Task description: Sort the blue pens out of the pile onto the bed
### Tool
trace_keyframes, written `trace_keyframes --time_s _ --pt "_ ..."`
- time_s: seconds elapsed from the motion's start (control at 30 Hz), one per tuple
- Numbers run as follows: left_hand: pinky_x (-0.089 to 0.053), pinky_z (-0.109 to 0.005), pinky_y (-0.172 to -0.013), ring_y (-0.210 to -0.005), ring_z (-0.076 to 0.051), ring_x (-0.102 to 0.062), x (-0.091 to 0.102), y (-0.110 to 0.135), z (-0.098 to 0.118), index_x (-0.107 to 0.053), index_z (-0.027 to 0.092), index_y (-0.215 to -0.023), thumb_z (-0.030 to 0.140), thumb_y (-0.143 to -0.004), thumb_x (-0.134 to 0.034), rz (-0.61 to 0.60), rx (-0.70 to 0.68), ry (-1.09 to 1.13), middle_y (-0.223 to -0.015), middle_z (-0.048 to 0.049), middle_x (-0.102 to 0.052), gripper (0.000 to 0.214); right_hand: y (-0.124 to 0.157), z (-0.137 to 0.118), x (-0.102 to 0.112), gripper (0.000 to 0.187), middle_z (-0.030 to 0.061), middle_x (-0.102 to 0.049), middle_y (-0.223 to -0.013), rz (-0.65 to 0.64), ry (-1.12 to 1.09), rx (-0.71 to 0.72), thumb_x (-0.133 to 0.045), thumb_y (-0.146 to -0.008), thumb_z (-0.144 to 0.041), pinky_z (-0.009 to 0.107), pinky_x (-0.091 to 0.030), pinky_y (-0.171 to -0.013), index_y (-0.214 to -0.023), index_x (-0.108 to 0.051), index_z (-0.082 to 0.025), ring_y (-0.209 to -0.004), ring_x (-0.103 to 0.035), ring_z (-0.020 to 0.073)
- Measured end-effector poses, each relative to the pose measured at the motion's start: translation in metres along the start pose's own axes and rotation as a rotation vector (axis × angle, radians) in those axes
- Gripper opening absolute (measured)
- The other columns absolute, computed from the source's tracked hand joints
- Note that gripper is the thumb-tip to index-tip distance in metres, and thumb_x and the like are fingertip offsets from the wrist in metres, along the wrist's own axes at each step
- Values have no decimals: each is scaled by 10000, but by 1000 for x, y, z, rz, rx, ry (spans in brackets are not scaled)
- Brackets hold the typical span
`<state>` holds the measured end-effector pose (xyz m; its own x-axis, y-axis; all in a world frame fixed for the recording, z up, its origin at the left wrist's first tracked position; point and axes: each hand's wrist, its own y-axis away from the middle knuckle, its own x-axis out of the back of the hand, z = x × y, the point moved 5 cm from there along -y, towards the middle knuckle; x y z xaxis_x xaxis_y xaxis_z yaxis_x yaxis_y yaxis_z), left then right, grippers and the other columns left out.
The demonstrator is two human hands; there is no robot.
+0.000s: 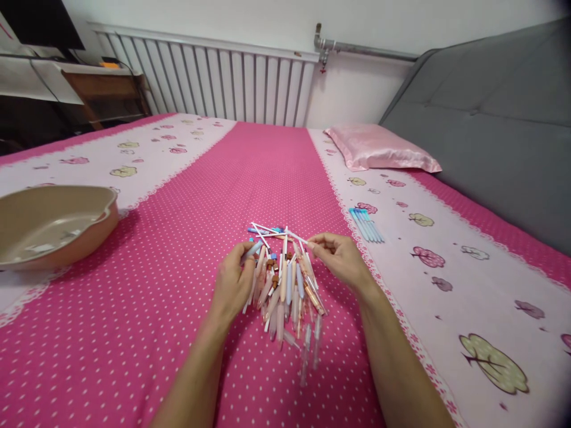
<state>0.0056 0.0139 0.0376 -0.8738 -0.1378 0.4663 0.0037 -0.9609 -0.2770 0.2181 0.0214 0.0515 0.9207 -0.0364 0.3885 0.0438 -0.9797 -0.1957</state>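
A loose pile of pens [285, 288] in pale pink, cream, white and lilac lies on the pink dotted bedspread in front of me. My left hand [232, 284] is at the pile's left side, closed around a pale blue pen [252, 251]. On the right, my right hand [339, 258] pinches the end of a thin white stick [297, 237] that reaches over the top of the pile. Several other white sticks cross there, beside blue pens. Clear plastic tubes [307, 351] lie at the near end, slightly blurred.
Several light blue pens [366, 226] lie side by side to the right. A beige basin [96, 229] with small white pieces inside stands at the left. Farther off are a pink pillow [379, 148], a grey headboard [491, 101] and a white radiator [214, 77].
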Motion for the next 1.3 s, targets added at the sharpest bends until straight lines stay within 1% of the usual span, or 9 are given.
trace_keyframes --time_s 0.07,0.13,0.33,0.57,0.77,0.93,1.03,1.13,1.3 --pt "-423 -316 -809 -883 -184 -578 0 0 -1 -571 181 -1001 216 -831 -393 11 -52 -46 -955 -46 -646 248 0 -2 -1 251 42 -659 -728 -10 -28 27 -575 -764 -358 250 -423 -603 -824 -677 -137 -649 -577 144" --pt "-418 -343 -846 -925 -199 -573 0 0 -1 -576 179 -995 221 -833 -390 32 -104 -112 -983 -62 -647 250 0 -2 -2 243 41 -664 -746 -16 -37 30 -579 -767 -354 253 -424 -617 -812 -681 -138 -664 -577 143" --pt "-423 -366 -855 -933 -208 -567 3 -1 1 -586 158 -987 186 -823 -383 77 -176 -251 -985 -80 -650 263 0 -3 -2 239 48 -675 -782 -38 -18 36 -565 -783 -352 268 -435 -649 -817 -679 -145 -696 -586 153" --pt "-426 -344 -847 -934 -197 -572 1 1 2 -586 160 -998 162 -826 -395 68 -255 -291 -987 -72 -653 256 0 -3 -4 232 52 -680 -780 -47 5 25 -563 -779 -341 270 -437 -644 -811 -680 -142 -689 -595 158" --pt "-429 -341 -834 -917 -201 -571 -1 1 4 -591 157 -994 132 -815 -395 57 -308 -324 -959 -73 -655 267 0 -4 -5 233 50 -685 -767 -51 41 51 -556 -790 -340 269 -438 -638 -802 -682 -144 -687 -606 164" --pt "-429 -347 -811 -893 -205 -569 -5 2 7 -603 179 -971 141 -824 -419 0 -360 -360 -928 -64 -659 239 2 -7 -8 223 47 -688 -770 -44 108 54 -540 -801 -320 263 -433 -615 -817 -684 -150 -660 -602 159" --pt "-429 -346 -805 -887 -205 -574 -10 3 8 -606 184 -968 157 -837 -422 -56 -368 -361 -927 -65 -659 226 2 -8 -11 228 48 -689 -801 -41 119 52 -515 -819 -306 262 -432 -620 -866 -679 -156 -663 -597 157" --pt "-434 -337 -800 -892 -203 -578 -12 5 8 -591 182 -994 191 -859 -411 -82 -330 -336 -945 -70 -652 226 2 -10 -11 228 46 -684 -853 -17 135 74 -486 -841 -294 261 -429 -650 -915 -661 -167 -706 -597 155" --pt "-433 -336 -801 -894 -201 -572 -13 7 11 -575 185 -1003 207 -867 -396 -103 -288 -312 -957 -73 -639 225 3 -17 -12 199 27 -656 -819 -18 216 137 -450 -859 -247 242 -397 -640 -888 -631 -169 -688 -565 138"
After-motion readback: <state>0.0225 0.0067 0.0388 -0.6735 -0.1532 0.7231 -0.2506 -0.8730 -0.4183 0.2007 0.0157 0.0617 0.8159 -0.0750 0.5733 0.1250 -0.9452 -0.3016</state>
